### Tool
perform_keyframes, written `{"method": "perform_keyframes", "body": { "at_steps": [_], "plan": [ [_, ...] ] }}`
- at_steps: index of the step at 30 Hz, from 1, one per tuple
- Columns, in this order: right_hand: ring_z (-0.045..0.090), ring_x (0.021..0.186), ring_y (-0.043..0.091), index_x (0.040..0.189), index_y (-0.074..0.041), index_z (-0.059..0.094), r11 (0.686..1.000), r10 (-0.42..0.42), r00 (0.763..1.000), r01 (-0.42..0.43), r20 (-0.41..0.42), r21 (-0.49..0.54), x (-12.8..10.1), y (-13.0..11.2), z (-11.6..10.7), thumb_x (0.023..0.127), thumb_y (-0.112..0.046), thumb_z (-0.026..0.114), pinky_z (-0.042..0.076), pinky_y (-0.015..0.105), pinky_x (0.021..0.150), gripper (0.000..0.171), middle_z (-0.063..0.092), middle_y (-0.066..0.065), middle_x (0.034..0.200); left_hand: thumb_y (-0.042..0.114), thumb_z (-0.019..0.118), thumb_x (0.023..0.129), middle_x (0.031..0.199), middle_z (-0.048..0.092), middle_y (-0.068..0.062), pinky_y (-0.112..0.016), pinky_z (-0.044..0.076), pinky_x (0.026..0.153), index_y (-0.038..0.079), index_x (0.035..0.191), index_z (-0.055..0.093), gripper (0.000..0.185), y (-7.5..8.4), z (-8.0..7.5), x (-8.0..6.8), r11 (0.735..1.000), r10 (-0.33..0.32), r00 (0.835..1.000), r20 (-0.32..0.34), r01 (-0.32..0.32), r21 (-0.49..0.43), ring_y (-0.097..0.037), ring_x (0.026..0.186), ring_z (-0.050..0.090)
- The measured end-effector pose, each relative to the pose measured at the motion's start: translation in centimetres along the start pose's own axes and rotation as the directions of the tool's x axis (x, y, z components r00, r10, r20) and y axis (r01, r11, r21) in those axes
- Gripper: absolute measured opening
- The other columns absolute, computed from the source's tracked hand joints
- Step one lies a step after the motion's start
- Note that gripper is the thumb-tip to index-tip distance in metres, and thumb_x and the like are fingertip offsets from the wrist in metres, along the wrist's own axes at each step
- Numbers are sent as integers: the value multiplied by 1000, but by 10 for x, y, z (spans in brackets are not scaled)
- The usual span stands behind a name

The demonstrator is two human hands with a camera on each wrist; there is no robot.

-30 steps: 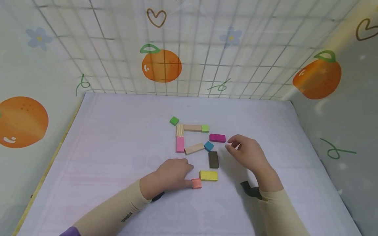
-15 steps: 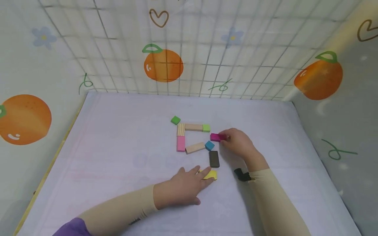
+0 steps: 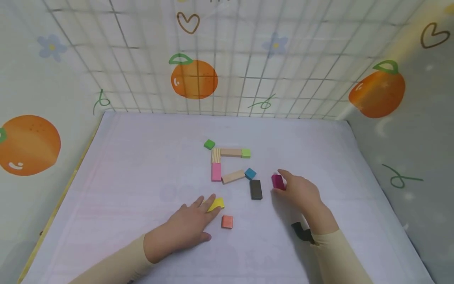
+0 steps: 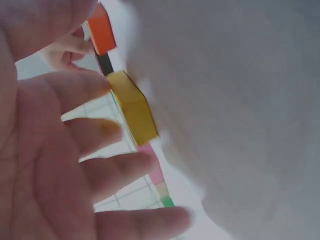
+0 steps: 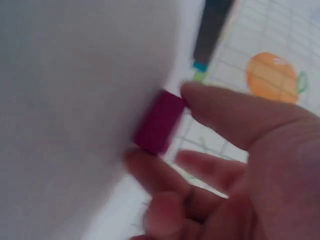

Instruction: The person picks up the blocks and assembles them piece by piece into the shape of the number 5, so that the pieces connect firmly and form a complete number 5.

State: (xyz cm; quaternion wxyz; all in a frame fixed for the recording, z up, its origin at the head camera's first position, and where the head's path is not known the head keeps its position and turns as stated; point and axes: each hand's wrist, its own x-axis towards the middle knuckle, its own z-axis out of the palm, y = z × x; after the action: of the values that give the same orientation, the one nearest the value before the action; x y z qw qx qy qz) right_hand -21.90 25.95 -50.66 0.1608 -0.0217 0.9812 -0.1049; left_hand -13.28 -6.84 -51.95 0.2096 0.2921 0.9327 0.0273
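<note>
My left hand (image 3: 181,228) lies palm down with its fingers spread, touching a yellow block (image 3: 218,203). Part of that block is hidden under the fingers in the head view; the left wrist view shows the yellow block (image 4: 132,107) at the fingertips. Just right of the fingers sits a small orange block (image 3: 227,221). With thumb and finger my right hand (image 3: 306,197) pinches a magenta block (image 3: 278,182) at its two ends, plain in the right wrist view as the magenta block (image 5: 160,122). Left of it lies a dark block (image 3: 255,189).
Behind, a striped block (image 3: 216,156), a pink block (image 3: 216,172), a tan block (image 3: 231,152) and a lime block (image 3: 246,153) form an angled row. A green block (image 3: 209,144), a slanted beige block (image 3: 233,176) and a blue block (image 3: 250,173) lie around it on the white table (image 3: 149,157).
My left hand went from the orange block to the yellow one and slid it left. My right hand took hold of the magenta block, bringing it right and nearer, turned.
</note>
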Motion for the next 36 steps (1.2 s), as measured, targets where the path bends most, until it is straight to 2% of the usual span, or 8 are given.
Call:
{"method": "perform_keyframes", "body": {
  "at_steps": [4, 6, 9, 16, 23, 28, 30, 36],
  "plan": [
    [62, 92, 28, 140, -8, 56, 1000, 8, 999, -9, 51, 2, -28, -11, 9, 85, -39, 79, 56, 49, 78, 67, 70, 13, 108, 58, 69, 89, 171, 13, 1, -63, 38, 110, 31, 157, 36, 81, 9, 0, -1, 993, 117, 990, -79, -115, 29, -28, 155, 23],
    [60, 87, 25, 132, -8, 61, 1000, 6, 998, -8, 69, 22, -41, -17, 14, 82, -37, 82, 55, 44, 75, 61, 69, 8, 98, 59, 68, 89, 170, 15, 0, -62, 37, 111, 32, 156, 37, 79, 14, 1, 0, 983, 180, 978, -104, -175, 61, -27, 155, 24],
    [57, 81, 21, 124, -11, 66, 998, -19, 996, 14, 83, 60, -55, -24, 21, 77, -32, 87, 53, 37, 71, 55, 67, 2, 88, 60, 67, 89, 169, 22, -1, -62, 37, 111, 33, 154, 41, 75, 17, 3, 4, 973, 218, 970, -111, -207, 105, -27, 154, 25],
    [56, 75, 15, 128, -14, 68, 991, -61, 998, 57, 27, 122, -72, -39, 35, 76, -27, 88, 51, 32, 69, 57, 66, -3, 83, 60, 67, 89, 165, 32, -4, -61, 37, 111, 32, 150, 48, 70, 11, -1, 6, 982, 158, 983, -93, -147, 116, -27, 153, 30],
    [53, 70, 15, 107, -19, 71, 991, -39, 999, 37, 12, 128, -73, -47, 40, 74, -36, 88, 44, 31, 63, 42, 61, -6, 76, 57, 70, 88, 162, 37, -6, -60, 39, 111, 27, 148, 52, 69, 4, -5, 7, 991, 118, 987, -108, -110, 79, -26, 149, 37],
    [64, 82, 16, 133, -13, 64, 989, -1, 1000, 2, -7, 146, -76, -48, 37, 76, -38, 87, 52, 36, 72, 66, 72, -5, 88, 56, 72, 88, 163, 36, -7, -59, 40, 110, 25, 149, 51, 72, -5, -8, 9, 995, 39, 993, -108, -28, 97, -28, 147, 40],
    [67, 88, 18, 138, -12, 61, 989, 6, 1000, -2, -25, 147, -77, -46, 36, 77, -37, 86, 53, 39, 75, 70, 75, -4, 93, 54, 72, 88, 163, 36, -8, -59, 41, 110, 24, 149, 50, 71, -7, -12, 8, 995, 13, 994, -105, -2, 99, -28, 146, 41],
    [69, 91, 20, 121, -18, 74, 992, -41, 998, 46, -51, 114, -75, -43, 37, 79, -33, 86, 54, 40, 76, 47, 76, -5, 92, 48, 72, 90, 159, 43, -9, -57, 45, 106, 23, 146, 55, 64, -10, -19, 7, 993, -43, 994, -105, 54, 105, -28, 141, 48]
  ]
}}
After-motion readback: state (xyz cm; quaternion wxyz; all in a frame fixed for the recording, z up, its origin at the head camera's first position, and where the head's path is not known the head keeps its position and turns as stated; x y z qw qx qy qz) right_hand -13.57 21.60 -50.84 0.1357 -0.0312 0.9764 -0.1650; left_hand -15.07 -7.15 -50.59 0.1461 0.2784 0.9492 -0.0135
